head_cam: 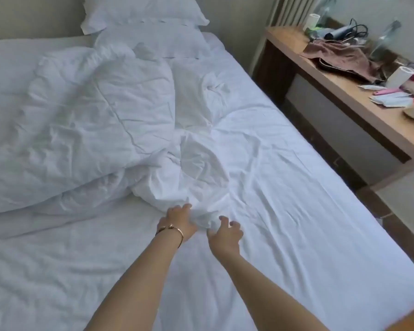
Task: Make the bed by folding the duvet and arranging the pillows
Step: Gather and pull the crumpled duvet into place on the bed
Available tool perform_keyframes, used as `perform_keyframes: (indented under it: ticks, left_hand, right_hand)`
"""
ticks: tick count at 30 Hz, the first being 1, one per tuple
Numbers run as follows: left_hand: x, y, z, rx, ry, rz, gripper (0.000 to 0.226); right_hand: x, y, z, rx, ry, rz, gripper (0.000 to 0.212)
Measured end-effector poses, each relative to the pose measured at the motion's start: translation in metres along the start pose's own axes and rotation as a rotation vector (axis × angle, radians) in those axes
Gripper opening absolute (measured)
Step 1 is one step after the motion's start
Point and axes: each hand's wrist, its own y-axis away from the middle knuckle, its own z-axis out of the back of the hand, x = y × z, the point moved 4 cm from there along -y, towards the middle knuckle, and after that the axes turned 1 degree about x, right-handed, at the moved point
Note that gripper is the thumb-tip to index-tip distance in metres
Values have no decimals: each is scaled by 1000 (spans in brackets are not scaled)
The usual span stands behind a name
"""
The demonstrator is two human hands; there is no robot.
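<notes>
Duvet [93, 120] lies bunched ahead and leftward of your fingers, its nearest corner pinched by your left hand [177, 223], nearer than your spread, empty right hand [227, 232].

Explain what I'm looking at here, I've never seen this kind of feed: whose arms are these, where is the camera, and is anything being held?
There is no machine here. A person wears one wide-angle camera on the head, so you look forward and down along their own bare arms.

The left hand, the one with the bracelet, has its fingers curled into the near end of the crumpled white duvet, so that is a grip. The right hand hovers beside that same end with fingers spread; it looks open, reaching rather than holding.

The duvet lies bunched across the bed sheet. Two white pillows sit stacked at the head of the bed. To the right stands a wooden desk with a brown cloth and small clutter on it.
</notes>
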Motion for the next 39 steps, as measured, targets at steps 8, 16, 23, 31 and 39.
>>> perform_keyframes:
  ticks: [8,16,23,31,39]
  left_hand:
    - [45,-83,11,-189,-630,90,70]
    - [23,-69,30,-287,-265,4,27]
    - [-48,6,-14,-81,351,-31,31]
    - [-181,85,-120,187,719,-1,88]
    - [-338,114,-198,257,997,-36,106]
  right_hand:
    - [35,-111,11,95,-34,-28,105]
    - [31,-123,39,197,-159,202,108]
    - [-51,-46,128,153,-35,242,95]
    - [-183,4,208,128,142,68,91]
    - [-313,-13,301,87,280,102,78]
